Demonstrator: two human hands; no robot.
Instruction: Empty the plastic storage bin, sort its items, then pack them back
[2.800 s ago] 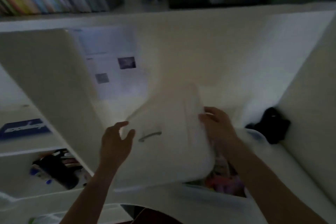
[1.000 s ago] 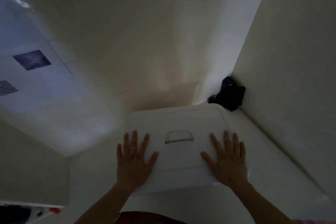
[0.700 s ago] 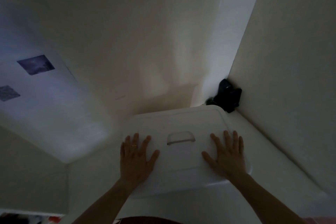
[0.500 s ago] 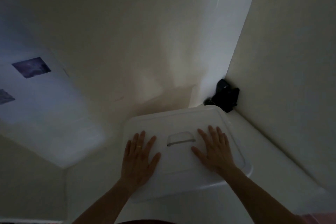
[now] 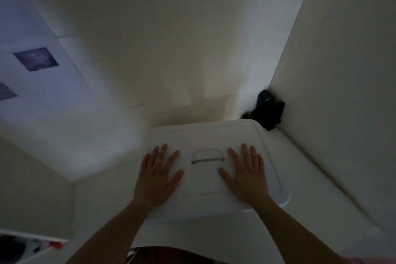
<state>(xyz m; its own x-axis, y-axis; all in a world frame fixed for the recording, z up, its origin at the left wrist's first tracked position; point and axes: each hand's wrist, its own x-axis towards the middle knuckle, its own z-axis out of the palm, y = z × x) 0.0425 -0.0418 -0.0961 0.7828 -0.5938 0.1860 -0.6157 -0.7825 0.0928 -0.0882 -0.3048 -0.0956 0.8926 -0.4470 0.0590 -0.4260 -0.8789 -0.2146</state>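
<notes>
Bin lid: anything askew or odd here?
Nothing clearly wrong. The lid lies flat over the bin with the left hand and right hand pressed flat either side of its handle recess. A dark object sits wedged in the back corner; too dim to identify.

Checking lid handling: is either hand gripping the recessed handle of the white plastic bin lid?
No: the left hand and right hand lie flat on the white plastic bin lid, either side of its recessed handle.

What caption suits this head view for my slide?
Both hands, left and right, press flat on the bin lid beside its handle.
</notes>
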